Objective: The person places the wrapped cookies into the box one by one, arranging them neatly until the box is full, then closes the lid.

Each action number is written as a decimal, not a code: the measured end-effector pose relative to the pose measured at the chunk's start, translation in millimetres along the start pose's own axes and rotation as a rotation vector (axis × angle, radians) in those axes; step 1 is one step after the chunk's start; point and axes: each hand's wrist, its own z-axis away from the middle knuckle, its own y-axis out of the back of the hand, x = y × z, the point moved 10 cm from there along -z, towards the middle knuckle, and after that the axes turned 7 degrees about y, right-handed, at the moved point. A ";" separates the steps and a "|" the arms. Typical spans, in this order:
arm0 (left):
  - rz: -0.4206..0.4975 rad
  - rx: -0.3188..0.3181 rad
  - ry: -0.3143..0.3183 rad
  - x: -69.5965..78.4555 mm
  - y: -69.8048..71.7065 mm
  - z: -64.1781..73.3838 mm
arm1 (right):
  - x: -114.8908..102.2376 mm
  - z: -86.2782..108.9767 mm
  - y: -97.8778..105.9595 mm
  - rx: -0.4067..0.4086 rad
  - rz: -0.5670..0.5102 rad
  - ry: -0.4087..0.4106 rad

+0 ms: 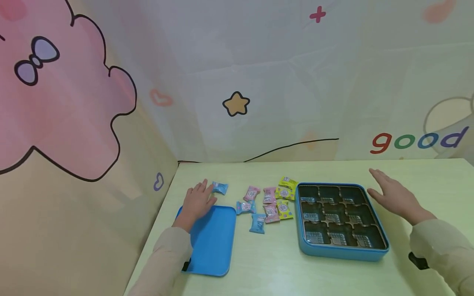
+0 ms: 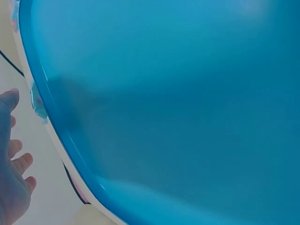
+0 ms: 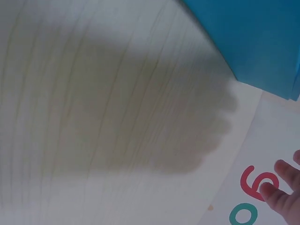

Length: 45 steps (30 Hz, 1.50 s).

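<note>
My left hand (image 1: 197,201) hovers over the far left corner of a blue tin lid (image 1: 212,242), fingers spread and nothing held. Just past its fingertips lies a blue candy packet (image 1: 220,188). To the right of a blue tin (image 1: 342,253), my right hand (image 1: 395,197) is raised with extended fingers, also holding nothing. A dark plastic insert (image 1: 335,213) with several square compartments fills the tin. Between lid and tin lie small wrapped candies: pink ones (image 1: 271,213), yellow ones (image 1: 284,209) and blue ones (image 1: 258,223). In the left wrist view, the lid (image 2: 178,117) fills most of the picture.
The pale wood-grain table (image 1: 266,267) ends at a printed cloth backdrop (image 1: 296,102) behind and along the left side. The tin's wall (image 3: 253,47) stands beside the right hand. Yellow candies sit close against the tin's left edge.
</note>
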 end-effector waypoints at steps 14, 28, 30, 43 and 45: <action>0.013 0.019 -0.076 18.4 0.6 9.1 | -6.2 5.8 -4.3 -0.078 -0.115 -0.028; 0.062 0.046 -0.174 44.4 6.4 18.4 | -13.4 9.8 -6.7 -0.133 -0.310 -0.059; 0.069 0.047 -0.187 48.3 7.4 20.2 | -12.6 10.7 -9.0 -0.150 -0.351 -0.073; 0.111 -0.003 -0.259 73.9 5.0 28.7 | -13.5 20.4 -22.5 -0.225 -0.522 -0.155; 0.114 -0.005 -0.268 77.3 4.3 28.7 | -13.0 21.2 -23.4 -0.225 -0.531 -0.160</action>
